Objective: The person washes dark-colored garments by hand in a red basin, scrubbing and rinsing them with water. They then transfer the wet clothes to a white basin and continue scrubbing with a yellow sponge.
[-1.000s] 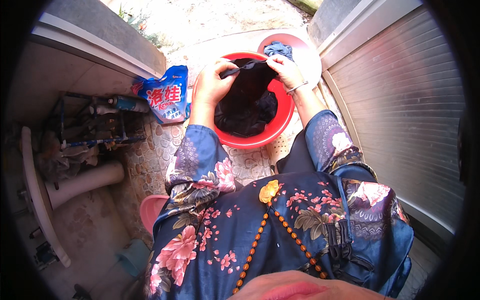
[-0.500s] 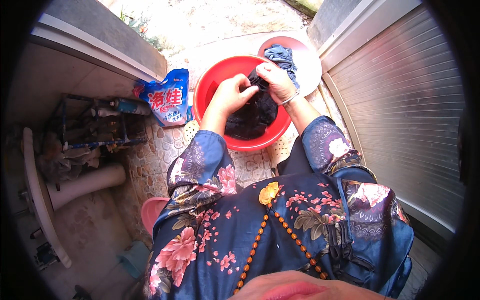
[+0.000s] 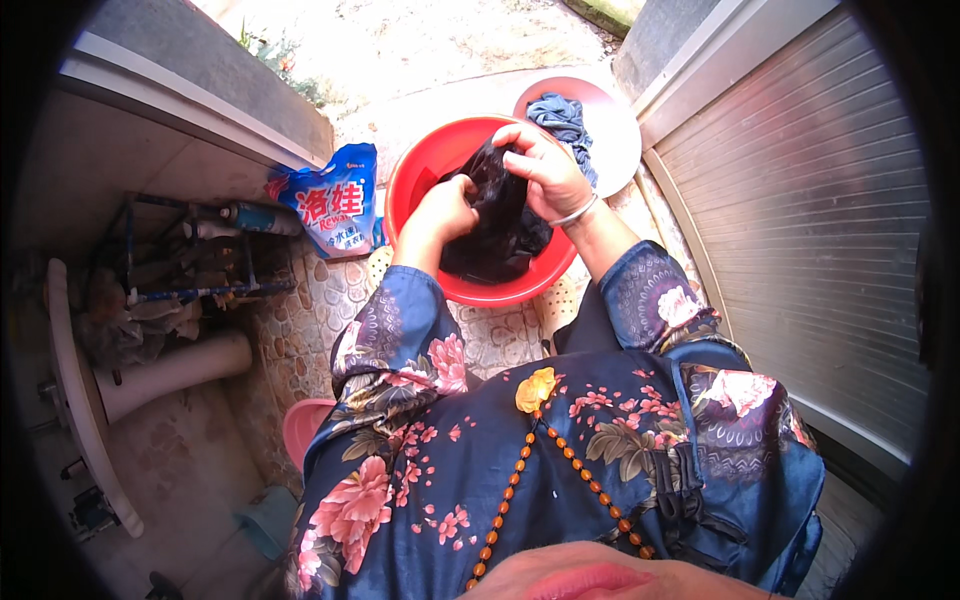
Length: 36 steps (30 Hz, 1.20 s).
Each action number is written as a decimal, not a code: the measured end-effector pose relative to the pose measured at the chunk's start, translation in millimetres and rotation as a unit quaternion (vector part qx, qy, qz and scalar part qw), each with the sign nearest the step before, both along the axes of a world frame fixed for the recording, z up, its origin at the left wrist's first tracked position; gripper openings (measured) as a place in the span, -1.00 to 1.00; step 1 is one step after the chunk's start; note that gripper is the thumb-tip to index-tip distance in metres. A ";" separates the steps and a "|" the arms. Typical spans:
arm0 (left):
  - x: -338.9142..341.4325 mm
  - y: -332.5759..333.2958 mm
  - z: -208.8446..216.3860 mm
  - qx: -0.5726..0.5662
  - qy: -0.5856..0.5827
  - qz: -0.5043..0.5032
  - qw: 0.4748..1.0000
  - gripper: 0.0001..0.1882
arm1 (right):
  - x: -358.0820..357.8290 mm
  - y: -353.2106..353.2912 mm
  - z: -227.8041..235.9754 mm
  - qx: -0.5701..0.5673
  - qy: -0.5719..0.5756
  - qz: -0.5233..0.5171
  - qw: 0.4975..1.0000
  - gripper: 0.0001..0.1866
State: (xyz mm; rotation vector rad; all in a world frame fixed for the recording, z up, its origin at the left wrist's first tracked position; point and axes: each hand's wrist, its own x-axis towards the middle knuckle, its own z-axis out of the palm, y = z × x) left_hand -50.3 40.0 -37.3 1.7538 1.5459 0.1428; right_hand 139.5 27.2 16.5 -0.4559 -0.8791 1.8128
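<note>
A red basin [image 3: 492, 293] on the floor in front of me holds a wet, dark, shiny black garment [image 3: 492, 235]. My left hand [image 3: 447, 212] is closed on the garment's left part, its fingertips hidden in the folds. My right hand [image 3: 548, 172], with a bracelet at the wrist, has its fingers curled over the upper right edge of the cloth and its thumb lifted apart from them. Between both hands the fabric is drawn up and spread above the basin's far side. Its exact kind of garment cannot be made out.
Behind the basin at the right, a pale round basin [image 3: 618, 140] bears twisted blue-grey clothing [image 3: 563, 122]. A blue detergent bag [image 3: 335, 205] stands left. Farther left are a rack [image 3: 190, 290] and a white sink [image 3: 75, 390]. A ribbed metal door [image 3: 800, 200] flanks the right.
My left hand has moved down and left, gripping lower on the cloth. The black garment is now lifted and spread wider between my hands; the right hand has shifted slightly.
</note>
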 end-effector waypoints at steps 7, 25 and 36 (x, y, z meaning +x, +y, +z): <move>-1.4 -6.5 -33.7 -0.009 0.043 -0.090 0.995 -0.55 | -1.2 -13.3 30.6 0.055 0.018 0.042 0.997 -0.65; 17.6 -13.8 28.5 0.350 -0.138 0.019 0.927 -0.79 | -16.7 4.5 -34.5 0.138 -0.627 0.131 0.755 -0.43; -8.1 9.0 26.7 0.108 -0.264 0.049 0.957 -0.80 | -10.3 6.3 -62.5 -0.148 -0.052 -0.023 0.987 -0.68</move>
